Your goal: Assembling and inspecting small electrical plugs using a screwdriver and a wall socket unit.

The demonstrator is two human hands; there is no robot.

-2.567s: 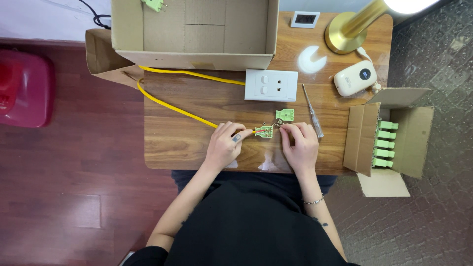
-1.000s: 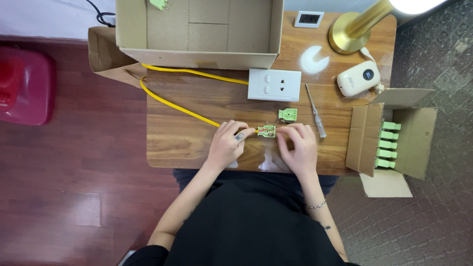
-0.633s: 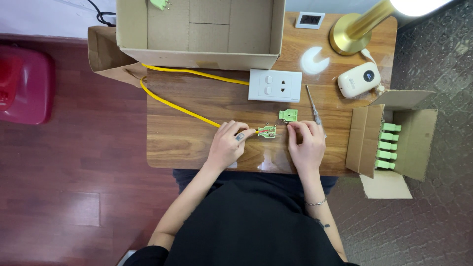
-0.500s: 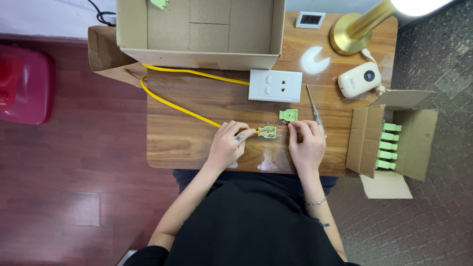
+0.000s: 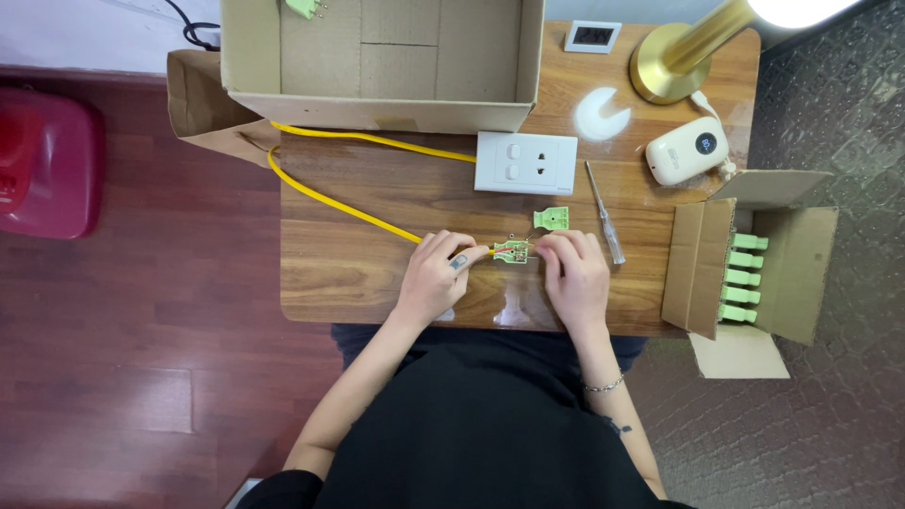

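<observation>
A small green plug body (image 5: 512, 251) lies open on the wooden table (image 5: 368, 273), with red and yellow wires leading into it from a yellow cable (image 5: 330, 200). My left hand (image 5: 436, 280) pinches the cable end at the plug's left side. My right hand (image 5: 571, 273) has its fingertips on the plug's right side. A separate green plug cover (image 5: 551, 219) lies just beyond my right hand, and a screwdriver (image 5: 602, 210) lies to its right.
A white wall socket plate (image 5: 526, 163) sits past the plug. A large open cardboard box (image 5: 377, 57) fills the far side. At right stand a brass lamp base (image 5: 666, 68), a white device (image 5: 688, 151) and a small box of green plugs (image 5: 754, 273). A red object (image 5: 42, 160) is on the floor.
Both hands stay at the green plug; my right hand has shifted slightly, its fingers working at the plug's right end. The cable and other items have not moved.
</observation>
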